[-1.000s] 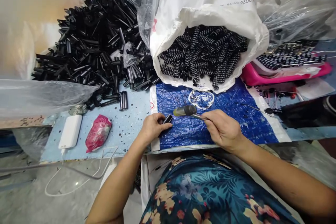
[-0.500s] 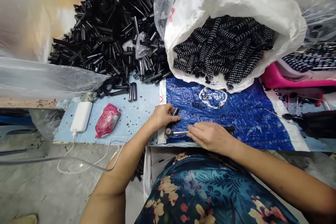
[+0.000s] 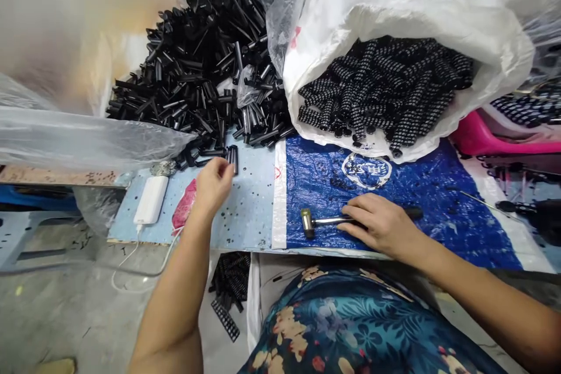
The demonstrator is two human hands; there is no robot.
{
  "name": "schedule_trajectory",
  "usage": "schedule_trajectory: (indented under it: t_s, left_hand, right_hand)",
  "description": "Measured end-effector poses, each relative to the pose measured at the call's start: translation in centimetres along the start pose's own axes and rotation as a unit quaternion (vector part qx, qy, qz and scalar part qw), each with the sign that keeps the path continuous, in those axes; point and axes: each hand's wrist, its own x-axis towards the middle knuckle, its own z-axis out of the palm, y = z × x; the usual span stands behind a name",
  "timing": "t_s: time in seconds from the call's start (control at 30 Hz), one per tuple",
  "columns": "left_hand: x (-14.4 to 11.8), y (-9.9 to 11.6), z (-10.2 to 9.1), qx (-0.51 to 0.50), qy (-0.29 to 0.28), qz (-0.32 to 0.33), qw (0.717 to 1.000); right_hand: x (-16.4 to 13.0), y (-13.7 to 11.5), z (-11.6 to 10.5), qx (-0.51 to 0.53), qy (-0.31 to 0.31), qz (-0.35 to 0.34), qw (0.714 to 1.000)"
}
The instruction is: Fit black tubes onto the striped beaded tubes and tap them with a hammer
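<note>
Left hand [image 3: 213, 183] out over the pale left part of the worktop [image 3: 249, 216], fingers loosely curled and slightly parted, nothing gripped; fingertips just short of two short black tubes [image 3: 232, 158] lying side by side at the foot of the big heap of black tubes [image 3: 205, 87].

Right hand [image 3: 381, 225] flat over the metal shaft of a small hammer [image 3: 326, 221] lying on the blue sheet [image 3: 429, 198] near the worktop's front edge; fingers draped on it, not clenched. Hammer head points left, black handle end sticks out past the knuckles to the right.

White sack [image 3: 394, 6] of dotted black pieces at the back right edge. White charger [image 3: 151, 207] and red packet [image 3: 183, 209] at the front left corner.

Judgement: best to pinch one tube from the loose pair, not the heap, keeping the wrist clear of the red packet; hammer kept pinned so it cannot roll.
</note>
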Motion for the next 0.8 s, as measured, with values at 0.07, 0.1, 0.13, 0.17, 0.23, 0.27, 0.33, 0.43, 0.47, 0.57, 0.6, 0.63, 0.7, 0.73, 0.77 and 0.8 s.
schedule_trajectory:
  t_s: [0.07, 0.1, 0.13, 0.17, 0.23, 0.27, 0.33, 0.43, 0.47, 0.57, 0.6, 0.63, 0.7, 0.73, 0.77, 0.8]
  left_hand:
    - [2.2, -0.4, 1.5, 0.143, 0.067, -0.031, 0.987]
    - [3.2, -0.5, 2.2, 0.196, 0.052, -0.039, 0.978]
    - [4.1, -0.6, 2.7, 0.23, 0.026, -0.041, 0.972]
    - [4.8, -0.7, 3.1, 0.247, 0.003, -0.043, 0.968]
    - [5.7, -1.1, 3.6, 0.234, -0.016, -0.055, 0.971]
    - [6.0, -1.4, 3.6, 0.215, -0.018, -0.064, 0.974]
    - [6.3, -2.0, 3.6, 0.17, -0.014, -0.084, 0.982]
    - [6.5, -2.8, 3.5, 0.123, 0.011, -0.133, 0.983]
    - [6.6, -2.9, 3.5, 0.114, 0.014, -0.146, 0.983]
    - [6.8, -3.0, 3.7, 0.128, 0.003, -0.141, 0.982]
    - [6.9, -2.9, 3.7, 0.144, 0.0, -0.127, 0.981]
    - [6.8, -2.7, 3.6, 0.163, -0.001, -0.114, 0.98]
    - [6.5, -2.3, 3.1, 0.191, 0.001, -0.106, 0.976]
    - [6.2, -2.0, 2.8, 0.191, 0.011, -0.109, 0.975]
    - [5.7, -1.7, 2.4, 0.182, 0.03, -0.108, 0.977]
    - [5.1, -1.3, 2.0, 0.158, 0.06, -0.105, 0.98]
  right_hand:
    - [1.0, 0.3, -0.1, 0.028, 0.001, 0.013, 1.0]
    - [1.5, 0.7, -0.4, 0.039, 0.01, 0.027, 0.999]
    - [2.1, 1.4, -0.7, 0.048, 0.028, 0.05, 0.997]
    - [2.8, 2.4, -1.2, 0.051, 0.056, 0.081, 0.994]
    - [4.4, 4.7, -2.1, 0.021, 0.127, 0.163, 0.978]
    - [5.4, 6.0, -2.6, -0.012, 0.145, 0.208, 0.967]
    - [7.6, 8.4, -3.1, -0.089, 0.108, 0.299, 0.944]
    - [10.8, 11.0, -2.8, -0.146, 0.005, 0.396, 0.907]
    - [11.6, 11.7, -2.5, -0.147, -0.008, 0.408, 0.901]
    - [12.5, 12.8, -2.1, -0.135, 0.004, 0.41, 0.902]
    - [12.2, 13.0, -2.2, -0.129, 0.012, 0.408, 0.904]
    - [11.7, 13.0, -2.4, -0.127, 0.019, 0.405, 0.905]
    - [9.9, 12.6, -3.0, -0.093, 0.048, 0.383, 0.918]
    - [8.8, 12.1, -3.3, -0.049, 0.071, 0.362, 0.928]
    - [7.6, 11.3, -3.5, 0.018, 0.098, 0.34, 0.935]
    - [6.3, 10.5, -3.6, 0.108, 0.132, 0.32, 0.932]
